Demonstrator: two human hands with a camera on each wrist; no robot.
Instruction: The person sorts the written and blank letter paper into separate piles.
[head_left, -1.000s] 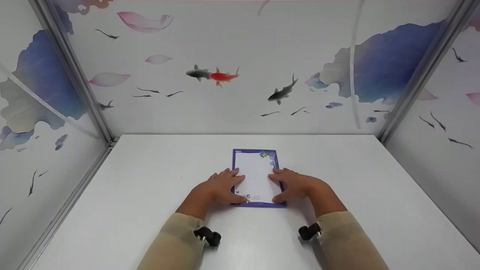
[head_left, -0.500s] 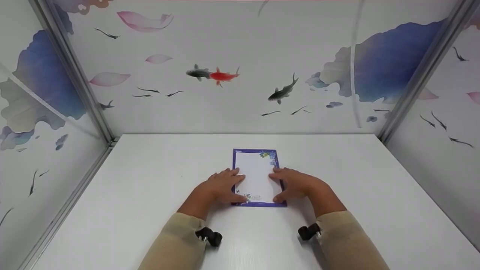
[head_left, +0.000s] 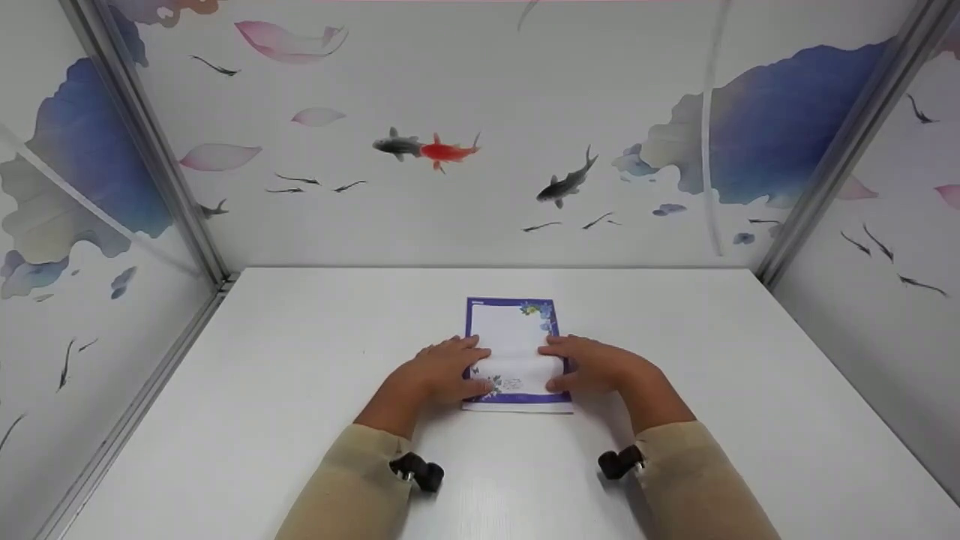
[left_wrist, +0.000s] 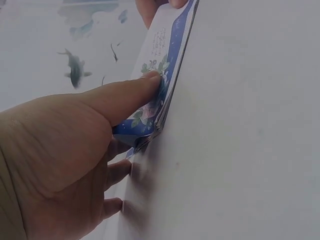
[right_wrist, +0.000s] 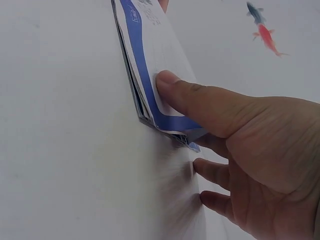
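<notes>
A notepad with blue-purple borders and printed flowers lies upright before me in the head view. Its top sheet bulges across the middle, and a white strip shows below its near border. My left hand grips the left side, its thumb on the flowered corner. On the opposite side my right hand holds the sheet, with the thumb near the lower right corner. Both wrist views show separated page edges. Some lower fingers touch the table; the pad partly hides others.
The white tabletop surrounds the pad. White walls with painted fish and blue leaves stand behind and at the sides, joined by metal posts. Black clamps sit at both sleeve cuffs.
The top sheet's near border has moved away from me and the sheet now bulges, uncovering the white strip. Both thumbs have shifted slightly forward; the arms are almost still.
</notes>
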